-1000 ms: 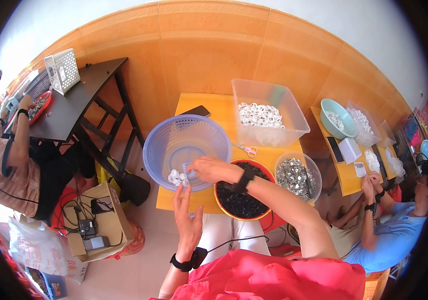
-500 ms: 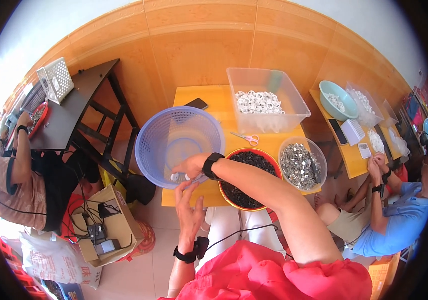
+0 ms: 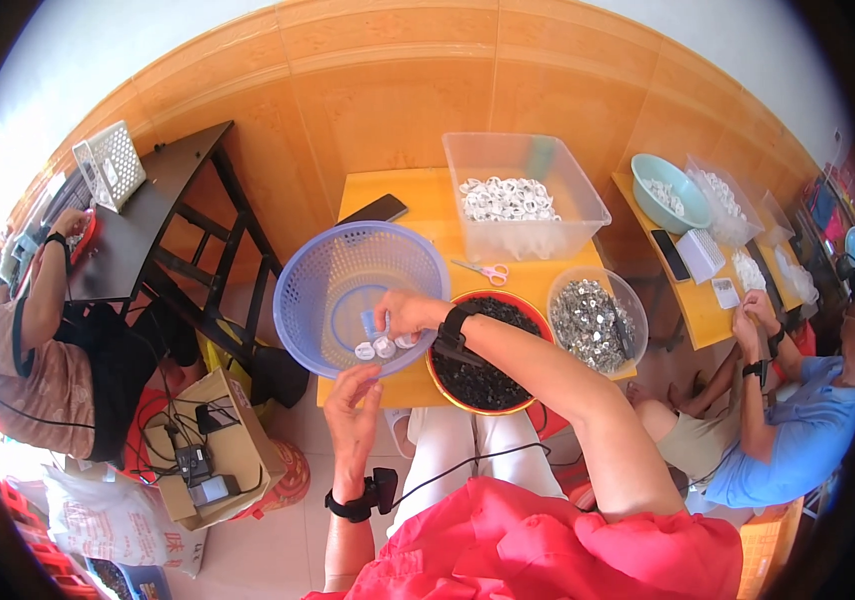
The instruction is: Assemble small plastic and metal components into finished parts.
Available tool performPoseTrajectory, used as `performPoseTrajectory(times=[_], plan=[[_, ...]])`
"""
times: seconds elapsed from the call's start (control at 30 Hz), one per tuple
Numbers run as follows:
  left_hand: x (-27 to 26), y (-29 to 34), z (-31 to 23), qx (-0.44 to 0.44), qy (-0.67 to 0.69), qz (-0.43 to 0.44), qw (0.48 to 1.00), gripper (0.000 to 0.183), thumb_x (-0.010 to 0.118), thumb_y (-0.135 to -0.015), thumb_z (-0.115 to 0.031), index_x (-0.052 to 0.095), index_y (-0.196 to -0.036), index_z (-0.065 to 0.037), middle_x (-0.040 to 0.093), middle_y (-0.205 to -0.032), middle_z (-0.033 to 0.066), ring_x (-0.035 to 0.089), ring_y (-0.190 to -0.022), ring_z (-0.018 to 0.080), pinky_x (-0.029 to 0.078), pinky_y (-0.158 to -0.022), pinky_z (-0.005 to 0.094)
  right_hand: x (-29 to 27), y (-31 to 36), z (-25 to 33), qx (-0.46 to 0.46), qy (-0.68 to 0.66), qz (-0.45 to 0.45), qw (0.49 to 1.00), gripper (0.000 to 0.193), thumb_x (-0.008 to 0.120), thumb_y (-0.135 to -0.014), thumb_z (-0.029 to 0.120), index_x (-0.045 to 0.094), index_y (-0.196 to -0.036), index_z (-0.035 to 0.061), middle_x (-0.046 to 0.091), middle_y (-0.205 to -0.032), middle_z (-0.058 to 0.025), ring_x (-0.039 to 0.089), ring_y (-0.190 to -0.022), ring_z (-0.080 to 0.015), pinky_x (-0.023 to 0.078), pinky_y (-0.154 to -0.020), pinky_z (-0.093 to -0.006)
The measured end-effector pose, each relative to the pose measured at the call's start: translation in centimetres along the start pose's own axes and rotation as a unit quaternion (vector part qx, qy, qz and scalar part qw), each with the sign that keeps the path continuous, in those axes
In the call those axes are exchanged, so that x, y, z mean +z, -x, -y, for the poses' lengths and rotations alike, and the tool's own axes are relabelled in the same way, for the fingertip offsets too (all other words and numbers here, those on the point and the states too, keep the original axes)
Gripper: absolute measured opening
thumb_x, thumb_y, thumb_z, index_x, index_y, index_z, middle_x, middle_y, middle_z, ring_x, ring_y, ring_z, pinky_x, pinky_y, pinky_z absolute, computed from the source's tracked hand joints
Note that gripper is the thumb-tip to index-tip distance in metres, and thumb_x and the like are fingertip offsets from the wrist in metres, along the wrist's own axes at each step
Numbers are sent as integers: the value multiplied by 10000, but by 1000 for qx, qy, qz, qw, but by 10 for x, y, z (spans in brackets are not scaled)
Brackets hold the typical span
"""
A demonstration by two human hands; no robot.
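A blue-purple plastic basket [image 3: 293, 300] with perforated sides stands at the left of the yellow table. My right hand [image 3: 410, 312] reaches into it, fingers pinched together near a small pale-blue and white piece; what they hold, if anything, is too small to make out. Beside those fingertips, several round white pieces [image 3: 385, 347] lie along the basket's near side. Just below the basket's near rim is my left hand [image 3: 353, 410], palm turned inward, with its fingers apart from the thumb and nothing visible between them. Under my right forearm sits a red-rimmed basin of small black pieces [image 3: 478, 375].
Small metal parts fill a clear round tub [image 3: 593, 325] on the right. Behind are a clear bin of white rings [image 3: 508, 205], pink-handled scissors [image 3: 493, 272] and a phone [image 3: 376, 210]. Co-workers sit on both sides; a carton [image 3: 213, 450] with cables is on the left.
My right hand has moved up and right within the basket, uncovering the white pieces. My left hand has shifted slightly left and down, away from the right hand.
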State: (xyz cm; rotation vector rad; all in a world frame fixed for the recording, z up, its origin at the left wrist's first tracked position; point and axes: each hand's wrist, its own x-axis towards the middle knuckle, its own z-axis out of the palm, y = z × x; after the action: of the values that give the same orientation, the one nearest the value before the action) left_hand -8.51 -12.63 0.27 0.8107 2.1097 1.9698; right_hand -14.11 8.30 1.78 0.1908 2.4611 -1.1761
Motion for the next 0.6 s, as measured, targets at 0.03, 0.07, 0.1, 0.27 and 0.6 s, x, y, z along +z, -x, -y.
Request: performPoseTrajectory(times=[0.03,0.07,0.1,0.27,0.6], plan=[[2,1,-2,0,-1,1,1000,246,571,-777,28,626,-1016,0,571,-1077,102,607,-901,202,475,-784,286,-2,3,-1,18,-31,-41,999,179,640,-675,-51,637,-845,5,623,-717,-92,614,-629,-191,509,-439,-323],[3,3,-7,-33,23,-15,999,238,562,-792,18,621,-1022,4,568,-1067,88,613,-827,168,474,-711,254,-4,6,-2,17,-32,-42,998,179,640,-675,-51,637,-845,5,623,-717,-92,614,-629,-191,509,-439,-323],[5,5,-12,-66,46,-32,996,230,553,-807,7,616,-1029,7,564,-1057,73,618,-752,134,474,-638,222,-6,10,-4,18,-107,-71,992,178,646,-689,-40,629,-862,3,621,-744,-110,619,-614,-185,515,-446,-299],[0,9,-69,-61,92,-48,993,246,550,-793,47,602,-1034,36,557,-1010,84,616,-678,111,430,-526,192,-16,17,-11,11,-356,-142,924,133,629,-727,-61,601,-853,-29,601,-777,-114,613,-666,-214,568,-508,-333],[24,36,-262,201,488,304,793,199,621,-837,-185,705,-776,-16,615,-709,155,574,-681,194,483,-603,238,-30,61,-1,-58,-487,-119,863,207,656,-761,0,595,-958,-22,578,-853,-97,609,-759,-178,560,-622,-278]])
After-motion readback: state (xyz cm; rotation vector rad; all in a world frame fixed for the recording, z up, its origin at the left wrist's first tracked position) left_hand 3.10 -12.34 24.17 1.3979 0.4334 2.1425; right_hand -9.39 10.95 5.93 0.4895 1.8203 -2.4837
